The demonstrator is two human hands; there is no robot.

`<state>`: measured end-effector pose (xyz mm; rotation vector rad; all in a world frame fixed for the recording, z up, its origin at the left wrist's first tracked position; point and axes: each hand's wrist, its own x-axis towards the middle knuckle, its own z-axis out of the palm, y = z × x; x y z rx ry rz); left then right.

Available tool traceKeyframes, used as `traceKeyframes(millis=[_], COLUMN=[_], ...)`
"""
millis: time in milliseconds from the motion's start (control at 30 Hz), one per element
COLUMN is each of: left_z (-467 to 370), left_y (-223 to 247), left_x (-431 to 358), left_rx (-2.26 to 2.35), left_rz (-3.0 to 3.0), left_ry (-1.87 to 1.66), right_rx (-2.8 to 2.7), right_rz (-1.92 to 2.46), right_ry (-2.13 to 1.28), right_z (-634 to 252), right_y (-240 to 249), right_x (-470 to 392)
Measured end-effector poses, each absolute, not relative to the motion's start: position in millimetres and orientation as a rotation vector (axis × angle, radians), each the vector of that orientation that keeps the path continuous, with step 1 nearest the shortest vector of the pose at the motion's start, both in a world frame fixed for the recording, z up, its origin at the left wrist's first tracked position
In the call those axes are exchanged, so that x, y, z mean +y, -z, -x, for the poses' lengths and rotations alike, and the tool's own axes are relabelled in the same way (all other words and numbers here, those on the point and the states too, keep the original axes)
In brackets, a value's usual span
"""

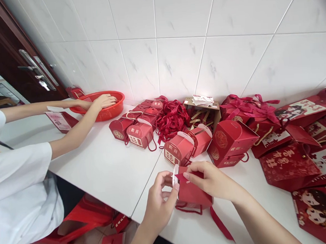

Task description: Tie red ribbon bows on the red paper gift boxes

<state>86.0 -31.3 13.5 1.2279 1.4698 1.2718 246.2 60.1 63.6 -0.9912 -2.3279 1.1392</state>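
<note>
In the middle foreground a red gift box (pixel 192 195) stands on the white table, its red cord handle hanging on the near side. My left hand (pixel 159 196) pinches the box's raised flap (pixel 175 173), whose pale inner face shows. Over the top of the box, my right hand (pixel 207 178) has thumb and finger closed on a dark red ribbon (pixel 222 223). One end of that ribbon trails down onto the table at the right. My right hand partly hides the box top, so how the ribbon passes through the flap cannot be seen.
Finished-looking red boxes (pixel 178 147) and a pile of ribbons (pixel 172 117) lie beyond. A cardboard box (pixel 217 114) holds gold strips. Larger red boxes (pixel 288 161) crowd the right. At left, a co-worker's hands (pixel 104 101) reach into a red plastic basket (pixel 110 112).
</note>
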Motion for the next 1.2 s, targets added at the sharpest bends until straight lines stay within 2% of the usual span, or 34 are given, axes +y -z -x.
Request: traceKeyframes(millis=[467,600,700,767,833,900,967,1067,1200], left_z=[-77.0,-36.8,7.5,27.9,31.5,17.0,-9.6,-51.7,-79.9], left_y=[-16.9,-1.7,11.0,15.5,15.3,10.4,2.1,-9.5,-11.6], left_x=[-6.0,-9.8,-17.7,-20.7,-19.7,-15.3,-9.5,-2.2,3.5], left_rx=[1.234,1.645,2.208,2.430,2.563,2.429,2.012,1.505,1.339], left_rz=[-1.111,-1.305,-1.323,-1.328,-1.340,-1.378,-1.380,-1.279,-1.258], left_ry=[-1.177,-1.002,-0.685,-0.522,-0.587,-0.892,-1.181,-1.215,-1.174], right_rx=[-2.320,-2.104,-2.012,-1.994,-1.973,-1.925,-1.841,-1.665,-1.486], right_rz=[1.011,1.044,1.105,1.187,1.234,1.177,1.079,0.994,0.977], right_ry=[-0.773,-0.715,-0.795,-0.889,-1.049,-1.243,-1.397,-1.498,-1.490], right_z=[-238.9,-265.8,-296.7,-313.5,-322.4,-323.0,-318.1,-308.5,-301.5], right_y=[-58.5,-53.8,-44.7,-35.0,-23.9,-13.2,-4.6,2.9,5.7], right_x=[51.2,53.5,53.0,50.2,46.8,44.4,43.6,43.5,40.2])
